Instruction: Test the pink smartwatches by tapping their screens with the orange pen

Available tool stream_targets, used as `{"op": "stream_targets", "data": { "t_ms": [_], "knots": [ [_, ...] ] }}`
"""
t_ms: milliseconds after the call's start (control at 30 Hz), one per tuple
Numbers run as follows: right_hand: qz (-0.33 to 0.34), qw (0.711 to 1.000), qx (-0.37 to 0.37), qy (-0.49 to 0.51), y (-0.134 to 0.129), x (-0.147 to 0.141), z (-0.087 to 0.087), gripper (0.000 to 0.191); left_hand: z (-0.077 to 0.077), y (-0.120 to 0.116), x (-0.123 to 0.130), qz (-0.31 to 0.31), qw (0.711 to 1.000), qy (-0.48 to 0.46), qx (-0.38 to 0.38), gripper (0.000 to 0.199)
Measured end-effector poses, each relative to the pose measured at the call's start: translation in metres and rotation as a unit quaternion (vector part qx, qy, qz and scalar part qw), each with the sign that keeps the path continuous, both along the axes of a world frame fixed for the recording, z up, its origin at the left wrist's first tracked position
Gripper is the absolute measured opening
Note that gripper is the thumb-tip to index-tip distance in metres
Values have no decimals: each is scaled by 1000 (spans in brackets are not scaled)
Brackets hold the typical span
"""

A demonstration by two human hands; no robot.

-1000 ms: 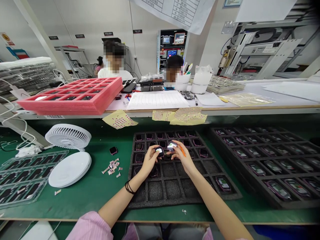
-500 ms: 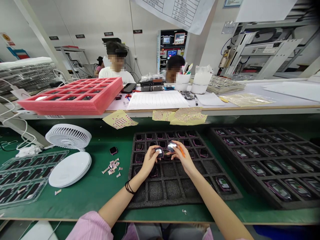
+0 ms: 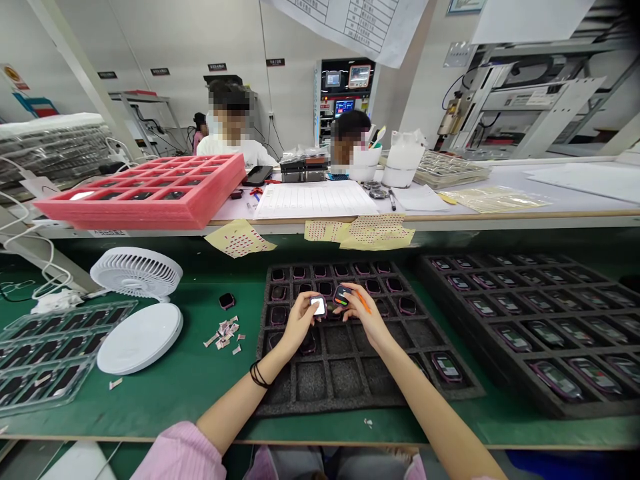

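Note:
Over the black foam tray (image 3: 350, 390), my left hand (image 3: 301, 320) grips a watch-like device (image 3: 318, 306) whose screen shows white. Close to its right, my right hand (image 3: 361, 310) holds a second device (image 3: 342, 295) with a dark screen showing coloured marks. An orange stick-like item (image 3: 363, 301) is also between the fingers of my right hand. The two devices are side by side with a small gap. Several dark devices sit in the tray's back rows, and one with a lit screen (image 3: 447, 367) lies at its front right.
A second foam tray (image 3: 500, 360) of devices stands at the right. On the left are a white fan (image 3: 140, 339), clear trays (image 3: 50, 353), a lone device (image 3: 227, 301) and small paper scraps (image 3: 224, 333). A shelf (image 3: 450, 220) with a red foam tray (image 3: 200, 207) crosses behind.
The left device's screen has turned from a dark display to white. The right device's screen has gone from bright to dark with coloured marks. Both hands have hardly moved.

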State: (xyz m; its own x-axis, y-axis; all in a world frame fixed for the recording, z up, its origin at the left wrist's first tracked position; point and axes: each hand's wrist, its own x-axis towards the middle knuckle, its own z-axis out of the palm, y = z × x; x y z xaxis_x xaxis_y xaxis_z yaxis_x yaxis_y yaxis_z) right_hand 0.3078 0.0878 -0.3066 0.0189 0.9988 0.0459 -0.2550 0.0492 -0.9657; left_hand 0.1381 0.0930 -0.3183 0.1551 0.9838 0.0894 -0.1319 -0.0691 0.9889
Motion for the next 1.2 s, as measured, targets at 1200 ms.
{"op": "stream_targets", "data": {
  "t_ms": [1200],
  "knots": [
    [31,999,27,-7,-1,-2,-1,43,-4,0,3,10,1000,-21,16,37]
  ]
}}
